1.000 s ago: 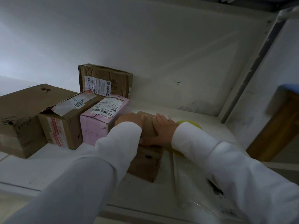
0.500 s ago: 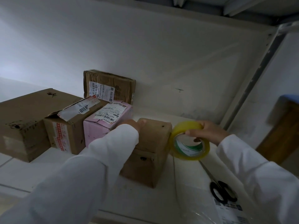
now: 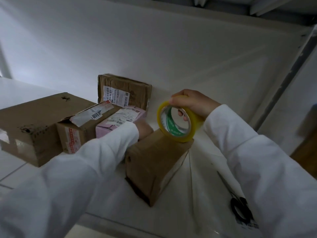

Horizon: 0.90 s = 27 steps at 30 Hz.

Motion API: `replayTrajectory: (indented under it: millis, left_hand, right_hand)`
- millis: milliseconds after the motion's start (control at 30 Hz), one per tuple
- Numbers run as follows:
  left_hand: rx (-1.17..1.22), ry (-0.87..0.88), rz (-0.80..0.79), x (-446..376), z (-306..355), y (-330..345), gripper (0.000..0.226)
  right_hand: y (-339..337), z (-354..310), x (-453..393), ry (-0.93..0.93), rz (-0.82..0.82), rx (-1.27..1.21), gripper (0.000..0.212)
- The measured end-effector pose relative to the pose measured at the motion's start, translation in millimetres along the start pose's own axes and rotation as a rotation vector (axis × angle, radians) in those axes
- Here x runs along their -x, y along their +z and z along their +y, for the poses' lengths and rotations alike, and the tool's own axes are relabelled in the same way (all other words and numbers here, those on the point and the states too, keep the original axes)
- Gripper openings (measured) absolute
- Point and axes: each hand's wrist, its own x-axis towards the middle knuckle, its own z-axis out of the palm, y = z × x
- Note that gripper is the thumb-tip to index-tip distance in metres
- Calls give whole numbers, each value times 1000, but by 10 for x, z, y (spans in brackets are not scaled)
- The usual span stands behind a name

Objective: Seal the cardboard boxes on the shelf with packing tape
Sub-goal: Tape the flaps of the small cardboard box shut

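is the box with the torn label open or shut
Open, partly. The box by the pink box has its top flap lifted at the near corner, leaving a dark gap, and its label peels up there.

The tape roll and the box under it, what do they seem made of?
Tape roll: glossy, see-through yellowish plastic film, probably on a card core printed green and white. Box: matte brown cardboard, creased, with dented corners.

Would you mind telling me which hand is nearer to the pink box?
Left. The left hand rests on the brown box right beside the pink box; the right hand holds the tape roll farther right.
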Motion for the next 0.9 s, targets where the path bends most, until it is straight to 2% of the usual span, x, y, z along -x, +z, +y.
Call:
replayTrajectory:
  millis: [33,67,100,133,200,267,300,367,467,533,600,667,767,900]
  left_hand:
    - [39,45,-38,82,26,-64,29]
    - [-35,124,-44,167,50,-117,32]
    - [57,142,-96,266,105,-141,38]
    - [22,184,-116,374,172,-158,51]
    - [-131,287,-94,511,242,-35,90]
    - [-196,136,-121,547,226,184,127]
    - [-217,53,-102,589,209,264,135]
    - [-227,23,-42,631,197,353,128]
    - [-229,81,27,717,266,295,104]
    - [-264,26,30,649,223,269,95]
    - [-295,-31,26,571,166,256,100]
    - [-343,17,-13,599,215,228,94]
    - [-382,157,-11,666,345,227,65]
    - [-542,82,-66,528,279,322,89]
  right_hand:
    - [34,-34,-33,5,1,12,37]
    - [60,-66,-53,7,3,29,38]
    - [75,-94,-68,10,5,45,39]
    - [84,-111,-78,16,3,62,39]
    - [118,-110,-71,30,38,24,43]
    - [165,-49,-40,52,149,-89,48]
    - [194,-10,-11,61,204,-128,49]
    - [215,59,58,70,229,-89,47]
    - [28,33,178,134,180,66,62]
    - [-190,30,254,182,120,122,50]
    - [-338,119,371,265,7,262,42]
    - [-297,339,471,367,-68,362,47]
    - [-50,642,553,408,-68,345,47]
    - [63,760,543,380,-9,311,50]
